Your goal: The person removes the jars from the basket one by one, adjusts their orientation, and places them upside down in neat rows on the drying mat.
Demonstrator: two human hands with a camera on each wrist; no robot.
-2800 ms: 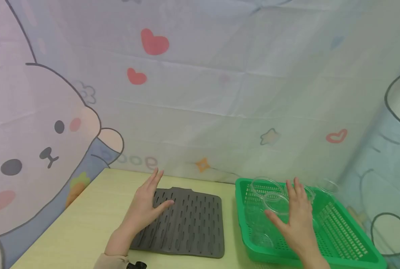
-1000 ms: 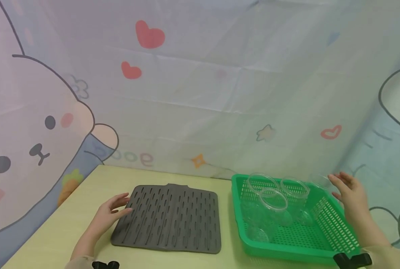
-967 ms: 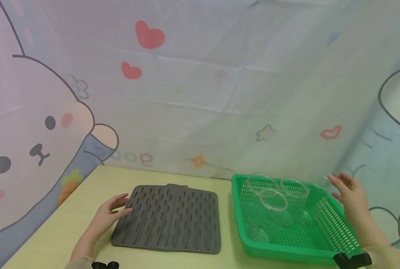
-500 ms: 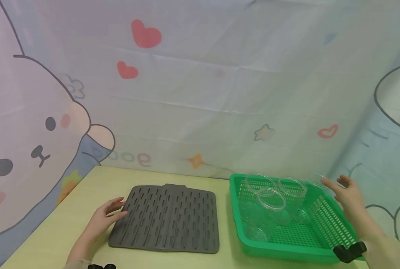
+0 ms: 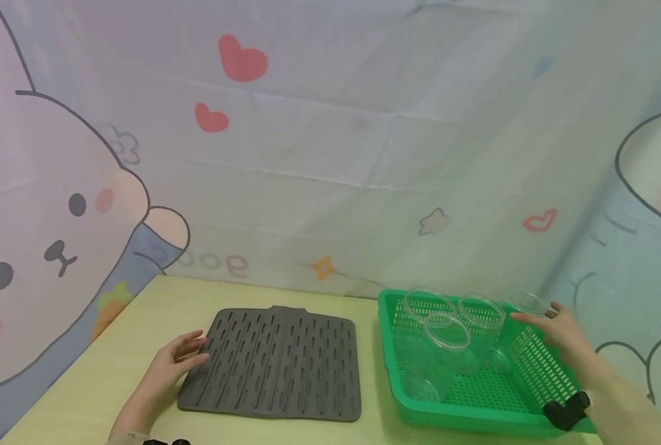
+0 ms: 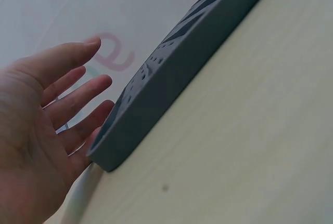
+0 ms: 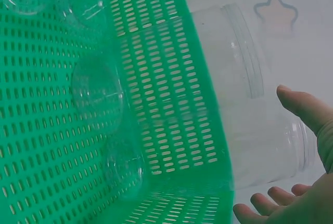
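Observation:
My right hand is at the back right corner of a green basket. In the right wrist view its thumb and fingers spread around one clear cup, with a gap showing at the thumb. Whether the fingertips touch that cup cannot be told. Several other clear cups, such as one in front, stand in the basket's left and back part. Beside the left edge of a grey slotted mat is my left hand, its fingers loosely bent and holding nothing. Its fingertips come close to the mat's raised rim.
Both the mat and the basket lie on a pale yellow table, the basket to the right. A printed cloth with hearts and cartoon animals hangs behind the table and at its right. Black wrist cameras sit on the sleeves.
From above the mat, my left hand has gone left to its edge. My right hand moved from over the basket to its right, then back left and slightly down toward the corner cup.

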